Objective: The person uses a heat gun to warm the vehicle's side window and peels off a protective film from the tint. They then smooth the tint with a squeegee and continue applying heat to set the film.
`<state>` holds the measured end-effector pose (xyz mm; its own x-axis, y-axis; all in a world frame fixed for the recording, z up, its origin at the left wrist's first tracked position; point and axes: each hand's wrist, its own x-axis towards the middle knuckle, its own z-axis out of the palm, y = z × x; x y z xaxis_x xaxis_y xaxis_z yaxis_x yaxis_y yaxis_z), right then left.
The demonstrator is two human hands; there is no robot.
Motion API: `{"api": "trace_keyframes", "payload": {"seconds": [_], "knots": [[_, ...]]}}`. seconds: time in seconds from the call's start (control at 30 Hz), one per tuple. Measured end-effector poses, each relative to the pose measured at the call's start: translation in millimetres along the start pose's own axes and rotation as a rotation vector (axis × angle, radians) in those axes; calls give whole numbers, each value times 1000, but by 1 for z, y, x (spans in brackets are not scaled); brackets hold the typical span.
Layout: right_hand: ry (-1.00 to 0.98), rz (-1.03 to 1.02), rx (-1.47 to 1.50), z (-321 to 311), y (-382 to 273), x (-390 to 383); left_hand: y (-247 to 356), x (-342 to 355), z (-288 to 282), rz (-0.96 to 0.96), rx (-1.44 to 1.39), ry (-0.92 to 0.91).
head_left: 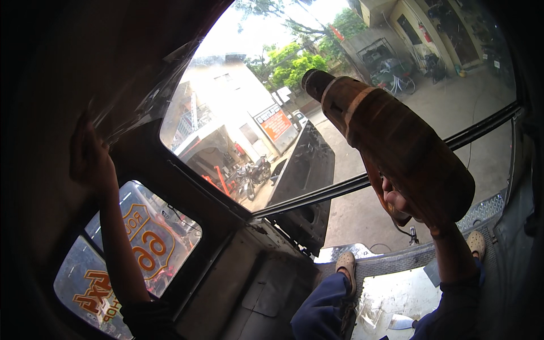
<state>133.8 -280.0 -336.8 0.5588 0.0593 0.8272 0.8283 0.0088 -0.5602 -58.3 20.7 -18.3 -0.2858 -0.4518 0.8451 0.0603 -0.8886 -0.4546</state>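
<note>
In right hand, heat gun slants, nozzle up-left

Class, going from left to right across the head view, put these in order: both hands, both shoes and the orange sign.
Left hand, orange sign, left shoe, right hand, right shoe.

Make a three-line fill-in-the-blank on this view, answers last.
1. The right hand holds the brown tool with its nozzle pointing ____, not down.
2. Nearest the clear film is the ____ hand.
3. The orange sign is ____, not indoors.

Missing words: up; left; outdoors
</note>
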Motion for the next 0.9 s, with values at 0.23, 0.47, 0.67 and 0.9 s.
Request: {"api": "trace_keyframes", "payload": {"seconds": [0.23, 0.47, 0.67, 0.9], "knots": [[-12, 28, 156, 2, 7, 0, -3, -1, -5, -68, 12, -4], [-33, -5, 131, 3, 13, -3, -5, -1, -7, 2, 6, 26], [-139, 144, 252, 1, 20, 0, 0, -3, -12, -56, 139, 25], [-225, 399, 674, 7, 53, -5, 10, -4, -13, -32, 94, 27]]}}
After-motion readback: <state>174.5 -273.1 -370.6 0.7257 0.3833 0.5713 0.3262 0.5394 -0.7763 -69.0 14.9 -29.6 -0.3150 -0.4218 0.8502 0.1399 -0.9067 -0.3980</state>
